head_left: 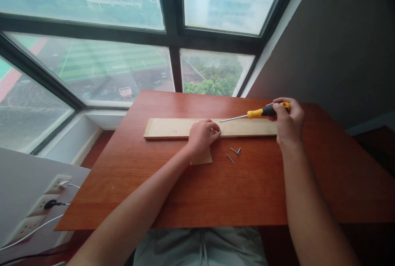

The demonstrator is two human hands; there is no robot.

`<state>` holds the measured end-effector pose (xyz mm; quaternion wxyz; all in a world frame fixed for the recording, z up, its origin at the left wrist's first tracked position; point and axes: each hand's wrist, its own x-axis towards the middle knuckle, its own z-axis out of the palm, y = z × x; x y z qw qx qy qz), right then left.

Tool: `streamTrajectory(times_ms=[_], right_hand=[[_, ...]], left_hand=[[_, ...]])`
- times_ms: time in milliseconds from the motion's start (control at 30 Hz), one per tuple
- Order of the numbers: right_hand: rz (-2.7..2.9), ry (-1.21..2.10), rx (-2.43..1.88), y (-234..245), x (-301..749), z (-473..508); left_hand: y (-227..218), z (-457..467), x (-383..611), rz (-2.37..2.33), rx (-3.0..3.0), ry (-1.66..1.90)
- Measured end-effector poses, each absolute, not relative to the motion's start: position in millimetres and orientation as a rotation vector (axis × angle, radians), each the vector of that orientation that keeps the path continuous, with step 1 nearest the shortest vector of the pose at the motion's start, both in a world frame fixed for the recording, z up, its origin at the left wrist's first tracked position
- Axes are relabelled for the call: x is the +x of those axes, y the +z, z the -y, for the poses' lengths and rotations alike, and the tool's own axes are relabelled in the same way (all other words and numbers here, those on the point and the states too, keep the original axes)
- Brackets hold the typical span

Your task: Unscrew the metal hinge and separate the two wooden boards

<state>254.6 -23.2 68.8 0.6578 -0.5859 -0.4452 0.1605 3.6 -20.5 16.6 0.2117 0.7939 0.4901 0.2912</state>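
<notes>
A long pale wooden plank [173,128] lies across the far part of a reddish-brown table [216,192]. My left hand [202,134] rests on the plank's middle, fingers pinched on a small screw [218,131] at its front edge. A small wooden piece [202,159] pokes out from under that hand. My right hand [288,120] grips a screwdriver [262,112] with a yellow and black handle; its metal shaft points left over the plank toward my left hand. Three loose screws [234,153] lie on the table just in front of the plank.
Large windows [123,68] rise beyond the table's far edge. A dark wall [339,43] stands on the right. At the lower left a white power strip [46,200] has plugs and cables in it.
</notes>
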Motion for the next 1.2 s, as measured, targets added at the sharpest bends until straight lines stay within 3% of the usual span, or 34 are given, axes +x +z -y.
streamTrajectory(times_ms=[333, 1200], right_hand=[[0.663, 0.55, -1.291, 6.9, 248.8, 28.9], [0.669, 0.672, -1.317, 0.1, 245.4, 27.1]], left_hand=[[11.4, 21.4, 3.1, -1.337, 2.072, 0.963], [13.2, 18.3, -11.0, -1.202, 2.445, 0.925]])
